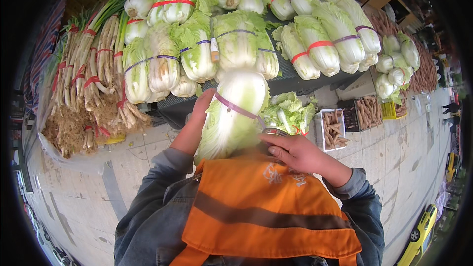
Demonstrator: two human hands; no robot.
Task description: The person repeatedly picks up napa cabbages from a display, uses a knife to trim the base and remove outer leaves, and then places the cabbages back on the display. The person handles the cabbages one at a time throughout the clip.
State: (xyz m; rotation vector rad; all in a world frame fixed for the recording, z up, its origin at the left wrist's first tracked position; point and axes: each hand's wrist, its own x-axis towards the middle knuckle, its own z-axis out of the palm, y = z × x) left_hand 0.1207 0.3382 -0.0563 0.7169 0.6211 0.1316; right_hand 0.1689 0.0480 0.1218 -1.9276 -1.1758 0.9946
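Note:
A large napa cabbage [236, 114] is held close in front of the orange apron [266, 192], its white base pointing away from me. My left hand [202, 105] supports it from the left side, and its fingers are hidden behind the cabbage. Around the leaves runs a band of purple tape [236, 107]. The tape leads down to a tape roll [275, 131] at the cabbage's right edge. My right hand [295, 152] grips that roll, with the thumb and index finger in sight. Its remaining fingers are mostly hidden.
Taped napa cabbages [236, 40] are heaped on a dark stand ahead. Scallion bundles [99, 70] with red ties lie at left. Loose cabbage leaves [290, 112] sit beyond my right hand. Further right are a white crate [319, 133] of brown roots and a yellow basket [388, 111].

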